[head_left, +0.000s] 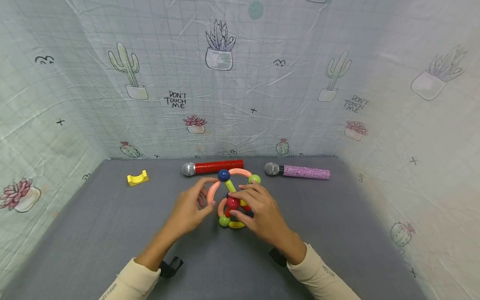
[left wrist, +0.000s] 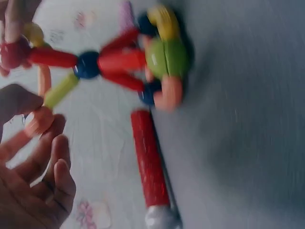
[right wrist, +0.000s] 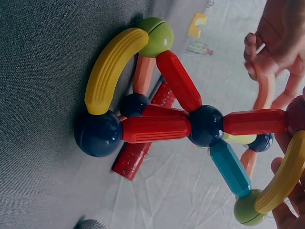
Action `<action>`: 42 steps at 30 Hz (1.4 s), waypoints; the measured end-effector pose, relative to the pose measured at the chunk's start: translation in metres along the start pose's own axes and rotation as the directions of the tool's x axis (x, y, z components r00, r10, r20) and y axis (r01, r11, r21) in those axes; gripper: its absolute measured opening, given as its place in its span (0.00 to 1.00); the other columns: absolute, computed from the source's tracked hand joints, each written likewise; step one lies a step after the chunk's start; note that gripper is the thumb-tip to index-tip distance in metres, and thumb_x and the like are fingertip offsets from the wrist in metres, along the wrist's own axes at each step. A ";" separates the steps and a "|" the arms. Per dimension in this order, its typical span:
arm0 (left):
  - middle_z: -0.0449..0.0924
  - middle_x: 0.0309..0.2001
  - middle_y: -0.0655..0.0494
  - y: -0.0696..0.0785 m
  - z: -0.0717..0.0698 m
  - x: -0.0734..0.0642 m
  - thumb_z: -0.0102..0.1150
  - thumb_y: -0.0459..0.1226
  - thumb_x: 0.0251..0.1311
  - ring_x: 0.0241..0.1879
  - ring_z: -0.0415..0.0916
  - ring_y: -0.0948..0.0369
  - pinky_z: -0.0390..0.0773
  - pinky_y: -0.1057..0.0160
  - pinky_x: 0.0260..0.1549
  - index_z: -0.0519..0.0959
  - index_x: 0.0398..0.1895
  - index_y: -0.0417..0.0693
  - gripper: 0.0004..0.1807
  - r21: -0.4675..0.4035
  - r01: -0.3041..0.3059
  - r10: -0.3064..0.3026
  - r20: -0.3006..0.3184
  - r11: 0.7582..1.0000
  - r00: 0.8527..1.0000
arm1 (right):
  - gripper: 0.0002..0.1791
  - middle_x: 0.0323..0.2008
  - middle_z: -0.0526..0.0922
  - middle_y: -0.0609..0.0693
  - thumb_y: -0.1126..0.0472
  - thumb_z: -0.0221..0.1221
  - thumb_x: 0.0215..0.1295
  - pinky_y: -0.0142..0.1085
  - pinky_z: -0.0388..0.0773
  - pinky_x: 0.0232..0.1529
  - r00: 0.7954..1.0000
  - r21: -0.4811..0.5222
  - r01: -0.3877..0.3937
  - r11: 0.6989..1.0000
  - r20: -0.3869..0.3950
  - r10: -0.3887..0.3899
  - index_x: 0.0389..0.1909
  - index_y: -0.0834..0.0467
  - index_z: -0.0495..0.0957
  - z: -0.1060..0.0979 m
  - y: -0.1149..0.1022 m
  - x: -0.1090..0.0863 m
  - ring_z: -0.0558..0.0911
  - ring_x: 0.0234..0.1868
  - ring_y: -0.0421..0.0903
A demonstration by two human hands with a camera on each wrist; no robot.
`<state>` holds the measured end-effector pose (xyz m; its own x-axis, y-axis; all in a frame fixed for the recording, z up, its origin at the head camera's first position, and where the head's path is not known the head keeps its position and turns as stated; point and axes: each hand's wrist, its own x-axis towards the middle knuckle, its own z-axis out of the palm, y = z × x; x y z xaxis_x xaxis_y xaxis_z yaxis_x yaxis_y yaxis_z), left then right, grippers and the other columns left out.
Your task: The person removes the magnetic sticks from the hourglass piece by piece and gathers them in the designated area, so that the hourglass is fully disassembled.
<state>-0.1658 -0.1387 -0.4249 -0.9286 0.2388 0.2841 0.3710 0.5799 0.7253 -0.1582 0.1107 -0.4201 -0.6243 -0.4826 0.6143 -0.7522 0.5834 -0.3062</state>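
A toy structure of magnetic sticks and balls stands upright on the table, its base of curved sticks and balls joined by red sticks (right wrist: 155,129) to a central dark blue ball (right wrist: 206,125). My left hand (head_left: 189,210) pinches an orange curved stick (head_left: 212,192), whose upper end meets the top blue ball (head_left: 223,175). With thumb and fingers, my right hand (head_left: 264,214) grips the red ball (head_left: 233,203) on the near side. A yellow curved stick (right wrist: 284,176) runs from that red ball to a green ball (right wrist: 249,208). Fingers partly hide the structure's middle in the head view.
Behind the structure lies a red glittery microphone (head_left: 219,166), with a purple one (head_left: 305,171) to its right. A yellow curved block (head_left: 138,178) sits at the back left. Patterned cloth (head_left: 232,91) hangs behind the grey table (head_left: 112,233).
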 end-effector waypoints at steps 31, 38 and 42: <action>0.83 0.32 0.47 -0.127 -0.110 -0.091 0.67 0.38 0.72 0.24 0.73 0.64 0.72 0.65 0.25 0.64 0.76 0.41 0.34 -0.056 0.364 -0.349 0.184 0.930 0.919 | 0.29 0.49 0.91 0.46 0.51 0.82 0.52 0.46 0.73 0.59 0.997 -0.042 -0.021 0.999 -0.075 0.018 0.56 0.51 0.87 -0.016 0.005 -0.010 0.80 0.56 0.47; 0.82 0.29 0.50 -0.133 -0.124 -0.107 0.67 0.39 0.72 0.23 0.72 0.66 0.71 0.65 0.25 0.64 0.75 0.39 0.34 -0.024 0.394 -0.382 0.195 0.919 0.903 | 0.29 0.47 0.92 0.44 0.50 0.84 0.50 0.43 0.71 0.51 0.995 -0.065 -0.033 0.997 -0.101 0.026 0.54 0.49 0.89 -0.018 0.008 -0.014 0.76 0.49 0.45; 0.83 0.28 0.52 -0.134 -0.128 -0.114 0.67 0.39 0.72 0.23 0.73 0.66 0.71 0.65 0.25 0.65 0.74 0.38 0.34 0.007 0.385 -0.379 0.191 0.923 0.905 | 0.28 0.47 0.92 0.44 0.50 0.83 0.50 0.41 0.68 0.47 0.994 -0.071 -0.040 0.997 -0.105 0.033 0.54 0.49 0.89 -0.017 0.008 -0.014 0.74 0.46 0.44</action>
<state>-0.1110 -0.3434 -0.4744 -0.9797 0.1453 -0.1381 -0.0153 0.6328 0.7742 -0.1518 0.1336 -0.4191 -0.6232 -0.3923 0.6766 -0.7097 0.6471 -0.2785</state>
